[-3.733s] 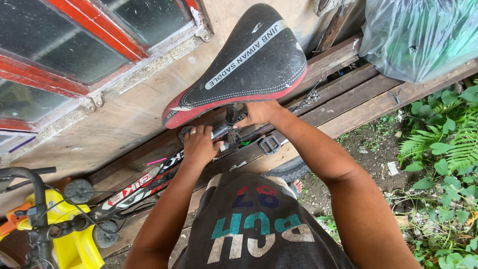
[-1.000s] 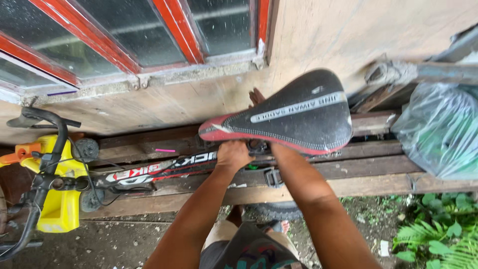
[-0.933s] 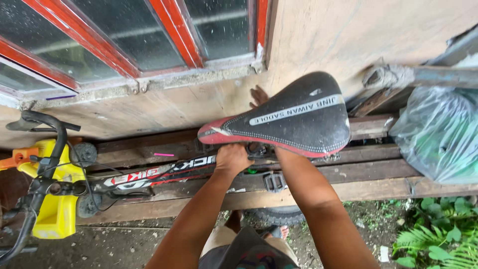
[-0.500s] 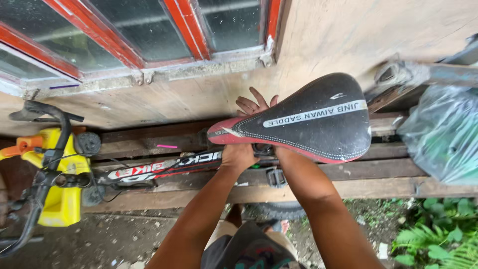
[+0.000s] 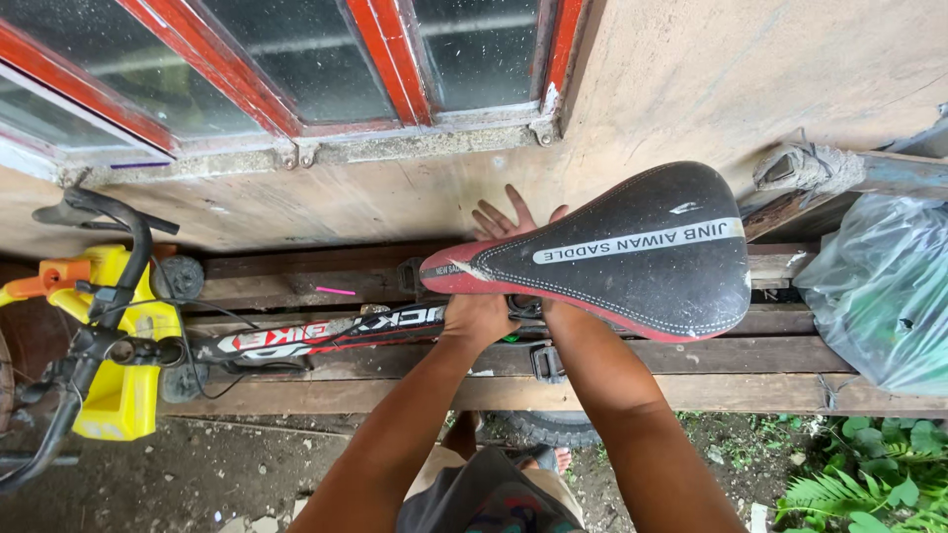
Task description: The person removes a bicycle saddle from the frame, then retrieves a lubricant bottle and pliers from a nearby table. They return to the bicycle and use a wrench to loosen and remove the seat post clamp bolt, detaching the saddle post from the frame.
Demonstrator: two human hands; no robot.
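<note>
A black bicycle saddle (image 5: 632, 252) with a red edge and a white stripe sits level in the middle of the view. My left hand (image 5: 479, 318) is closed around the saddle mount just under the nose; what exactly it grips is hidden. My right arm runs under the saddle, and my right hand (image 5: 506, 215) comes out on the far side with its fingers spread and nothing in them. The bike's black and red frame tube (image 5: 326, 336) runs left from under the saddle. A pedal (image 5: 546, 361) shows below it.
The bike leans along wooden planks (image 5: 770, 390) against a tan wall with a red-framed window (image 5: 296, 89). A yellow child's vehicle with black handlebars (image 5: 109, 326) stands at left. A plastic bag (image 5: 879, 296) lies at right, ferns (image 5: 869, 484) at bottom right, and a tyre (image 5: 553, 429) between my arms.
Both hands have stayed under the saddle. My right hand's fingers have come out further past the saddle's far side and spread. The saddle, tilted 3.7 s ago, now sits level.
</note>
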